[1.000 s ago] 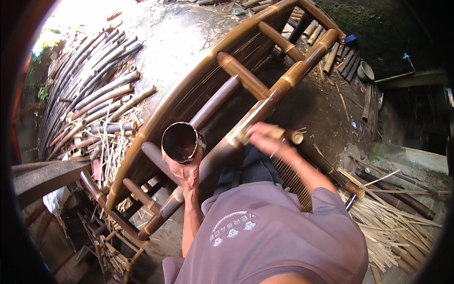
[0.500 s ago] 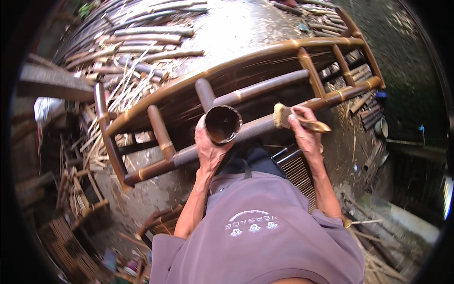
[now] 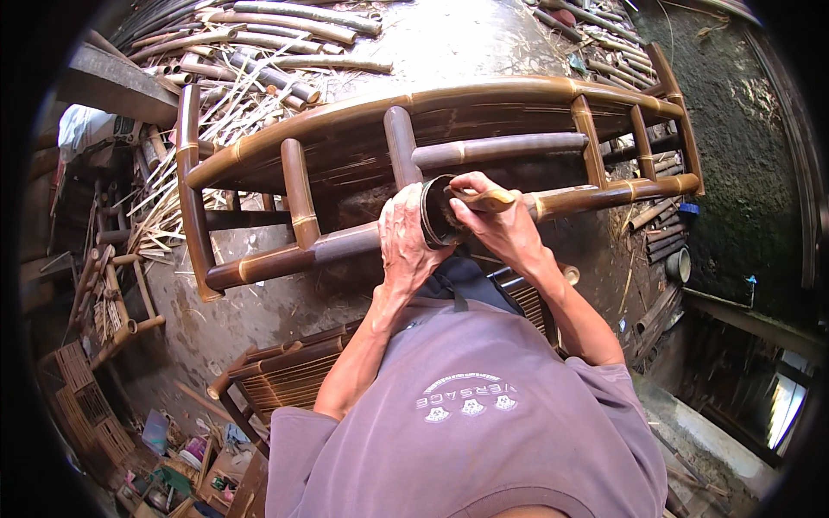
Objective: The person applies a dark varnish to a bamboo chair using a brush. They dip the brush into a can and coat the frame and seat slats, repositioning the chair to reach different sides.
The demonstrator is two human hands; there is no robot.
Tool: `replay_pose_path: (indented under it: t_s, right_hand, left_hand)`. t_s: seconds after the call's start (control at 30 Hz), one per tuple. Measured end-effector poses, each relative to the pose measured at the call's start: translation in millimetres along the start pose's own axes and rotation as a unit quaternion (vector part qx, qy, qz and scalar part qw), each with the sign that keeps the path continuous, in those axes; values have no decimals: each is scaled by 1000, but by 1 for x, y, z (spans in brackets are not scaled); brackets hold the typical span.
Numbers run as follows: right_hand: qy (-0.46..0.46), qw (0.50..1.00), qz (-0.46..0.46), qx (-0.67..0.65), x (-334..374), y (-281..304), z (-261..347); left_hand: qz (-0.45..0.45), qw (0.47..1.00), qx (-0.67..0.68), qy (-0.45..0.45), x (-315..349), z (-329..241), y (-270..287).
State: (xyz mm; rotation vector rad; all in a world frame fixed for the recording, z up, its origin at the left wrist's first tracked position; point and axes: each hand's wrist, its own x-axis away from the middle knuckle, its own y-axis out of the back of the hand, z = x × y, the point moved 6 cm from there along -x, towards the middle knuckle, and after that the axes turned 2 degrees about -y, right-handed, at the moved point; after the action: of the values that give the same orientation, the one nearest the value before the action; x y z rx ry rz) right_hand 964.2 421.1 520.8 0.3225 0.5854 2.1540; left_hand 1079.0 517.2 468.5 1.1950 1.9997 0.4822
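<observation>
Wrapped round the side of a dark round pot (image 3: 429, 226) is my left hand (image 3: 402, 237); the pot is tilted, its mouth facing my right hand. My right hand (image 3: 501, 223) is closed on a paintbrush (image 3: 490, 201) by its wooden handle. The bristles are down in the pot's mouth and hidden. Both hands are above the lower rail of a brown bamboo furniture frame (image 3: 345, 244), which stretches across in front of me. It has a long curved upper rail and short uprights. Parts of it look glossy, while others look duller and greyer.
Behind me stands a slatted bamboo seat (image 3: 289, 380). Bamboo poles (image 3: 294, 26) and pale split strips (image 3: 186, 198) lie at the far left. More cut poles (image 3: 665, 242) are at the right. Mixed odds and ends (image 3: 186, 466) litter the lower left.
The brush has moved left from over the lower rail into the pot. My left hand has shifted slightly right and tipped the pot toward it. The view has turned a little.
</observation>
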Motion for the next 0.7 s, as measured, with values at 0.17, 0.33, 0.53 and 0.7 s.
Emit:
replay_pose_path:
  t_s: [0.17,0.33,0.53,0.7]
  right_hand:
    - [28,999,8,23,-1,-16,-12]
    - [-1,999,2,48,-3,-21,-15]
    - [30,999,-45,-2,10,-3,4]
    - [-85,951,-81,-287,17,-1,-31]
  left_hand:
    - [-4,1000,-26,1,5,1,-1]
    - [12,999,-37,-6,7,7,-5]
    - [-22,1000,-2,16,-2,8,-7]
    - [-47,987,126,88,-4,9,-10]
